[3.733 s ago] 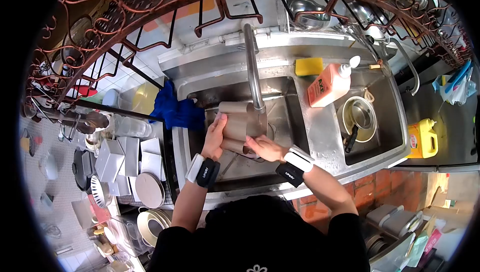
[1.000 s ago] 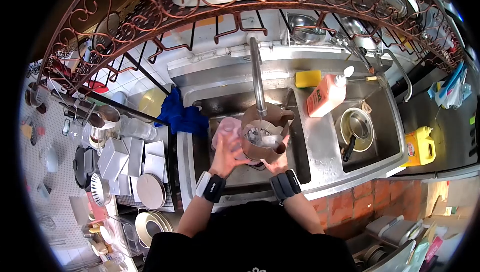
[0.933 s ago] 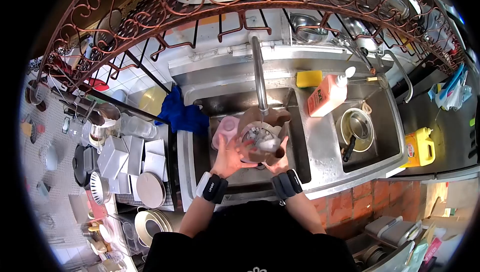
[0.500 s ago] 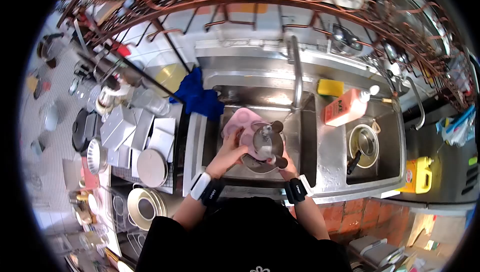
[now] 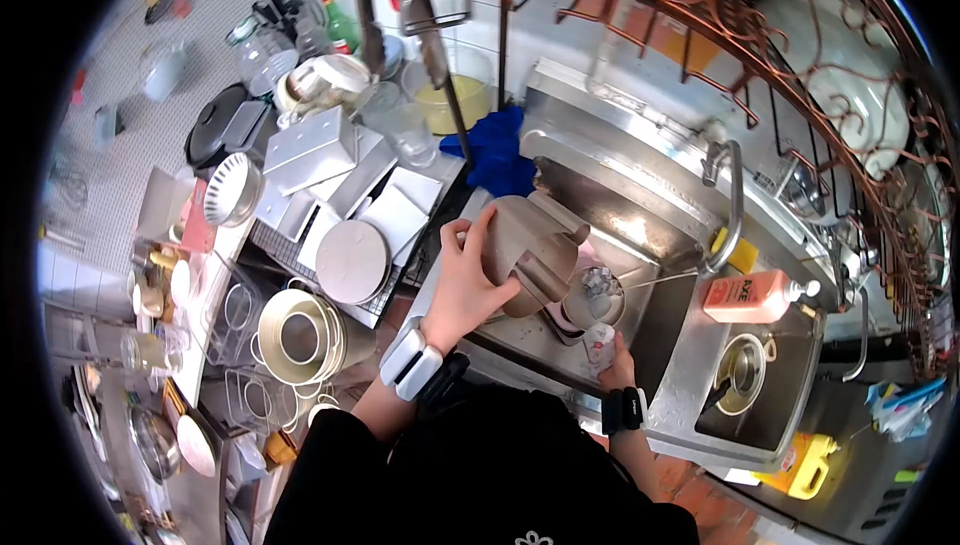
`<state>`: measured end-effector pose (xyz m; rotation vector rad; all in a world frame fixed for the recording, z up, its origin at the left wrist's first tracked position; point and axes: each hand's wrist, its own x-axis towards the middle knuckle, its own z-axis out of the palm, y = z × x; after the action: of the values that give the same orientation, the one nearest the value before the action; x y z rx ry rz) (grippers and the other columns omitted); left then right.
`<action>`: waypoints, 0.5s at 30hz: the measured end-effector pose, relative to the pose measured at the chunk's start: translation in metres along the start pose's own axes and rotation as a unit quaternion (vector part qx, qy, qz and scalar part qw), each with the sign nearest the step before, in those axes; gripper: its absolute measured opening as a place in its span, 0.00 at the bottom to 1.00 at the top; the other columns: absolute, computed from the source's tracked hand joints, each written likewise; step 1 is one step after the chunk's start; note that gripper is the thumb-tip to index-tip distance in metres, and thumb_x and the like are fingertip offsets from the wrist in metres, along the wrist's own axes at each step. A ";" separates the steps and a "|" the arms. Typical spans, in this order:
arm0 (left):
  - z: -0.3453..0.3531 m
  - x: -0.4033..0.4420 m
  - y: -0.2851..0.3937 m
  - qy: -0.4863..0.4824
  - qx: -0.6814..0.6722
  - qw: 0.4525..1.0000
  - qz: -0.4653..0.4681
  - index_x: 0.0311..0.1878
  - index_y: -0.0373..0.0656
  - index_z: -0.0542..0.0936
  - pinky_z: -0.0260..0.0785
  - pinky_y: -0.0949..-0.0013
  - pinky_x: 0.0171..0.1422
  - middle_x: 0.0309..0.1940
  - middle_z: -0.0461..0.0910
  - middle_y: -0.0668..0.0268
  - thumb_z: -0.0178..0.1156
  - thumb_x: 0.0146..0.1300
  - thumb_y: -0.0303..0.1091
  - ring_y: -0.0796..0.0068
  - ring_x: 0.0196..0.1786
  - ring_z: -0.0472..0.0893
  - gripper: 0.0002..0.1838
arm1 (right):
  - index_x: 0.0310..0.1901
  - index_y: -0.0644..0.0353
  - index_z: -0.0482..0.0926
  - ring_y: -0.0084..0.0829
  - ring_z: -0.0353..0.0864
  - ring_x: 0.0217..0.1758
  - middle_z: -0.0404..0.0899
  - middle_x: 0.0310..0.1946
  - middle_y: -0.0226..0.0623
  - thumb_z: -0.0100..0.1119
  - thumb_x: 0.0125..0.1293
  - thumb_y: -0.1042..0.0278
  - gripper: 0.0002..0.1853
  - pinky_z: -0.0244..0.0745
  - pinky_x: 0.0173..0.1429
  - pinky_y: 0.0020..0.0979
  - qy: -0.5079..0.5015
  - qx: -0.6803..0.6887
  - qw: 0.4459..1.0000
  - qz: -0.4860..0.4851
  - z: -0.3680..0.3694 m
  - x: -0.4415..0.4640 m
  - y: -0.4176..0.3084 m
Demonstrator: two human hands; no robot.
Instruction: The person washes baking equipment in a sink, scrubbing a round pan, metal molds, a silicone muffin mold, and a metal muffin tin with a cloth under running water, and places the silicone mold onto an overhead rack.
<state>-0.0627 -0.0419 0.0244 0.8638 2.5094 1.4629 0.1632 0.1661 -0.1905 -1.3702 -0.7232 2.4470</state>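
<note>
My left hand (image 5: 465, 285) grips the rim of a grey metal cake pan (image 5: 512, 235) with rounded, ear-like lobes. It is tilted and raised over the left edge of the large sink (image 5: 640, 215). My right hand (image 5: 620, 363), lower and to the right, has its fingers closed on a small whitish item (image 5: 600, 345) with reddish marks, whose kind I cannot make out. Just above it in the sink is a small round metal pan (image 5: 592, 300), with shiny, crumpled-looking pieces in it. Part of a pink mould shows behind the cake pan.
On the left, a rack holds metal tins (image 5: 312, 150) and a round pan (image 5: 352, 261). A blue cloth (image 5: 497, 150) lies at the sink's corner. The faucet (image 5: 735, 210), an orange soap bottle (image 5: 745, 297) and a smaller basin with a bowl (image 5: 742, 375) are right.
My left hand has lifted the cake pan up and leftward, away from the other pieces in the sink. My right hand now holds the whitish item. My view has turned left.
</note>
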 end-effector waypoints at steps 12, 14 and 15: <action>-0.064 -0.013 -0.052 -0.039 -0.200 0.934 -0.294 0.65 0.46 0.56 0.72 0.65 0.45 0.48 0.59 0.55 0.57 0.52 0.45 0.65 0.45 0.69 0.38 | 0.47 0.56 0.73 0.25 0.72 0.33 0.76 0.36 0.30 0.46 0.67 0.54 0.16 0.68 0.32 0.26 -0.049 0.030 0.998 0.036 0.022 0.016 0.005; -0.074 -0.027 -0.074 -0.074 -0.395 0.851 -0.339 0.65 0.48 0.57 0.73 0.60 0.42 0.45 0.60 0.62 0.56 0.53 0.47 0.69 0.42 0.68 0.36 | 0.47 0.56 0.72 0.25 0.72 0.32 0.76 0.37 0.30 0.46 0.67 0.55 0.15 0.68 0.31 0.26 -0.087 0.024 0.995 0.051 0.021 0.014 0.004; -0.073 -0.032 -0.081 -0.024 -0.445 0.810 -0.381 0.52 0.47 0.67 0.72 0.57 0.38 0.37 0.65 0.67 0.52 0.57 0.45 0.74 0.41 0.68 0.21 | 0.47 0.56 0.72 0.25 0.73 0.32 0.76 0.37 0.30 0.46 0.67 0.55 0.15 0.68 0.31 0.26 -0.077 0.024 0.996 0.047 0.021 0.015 0.005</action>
<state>-0.0964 -0.1447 -0.0097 -0.2493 1.4398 1.8682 0.1376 0.1620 -0.1946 -1.2341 -0.6411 2.6487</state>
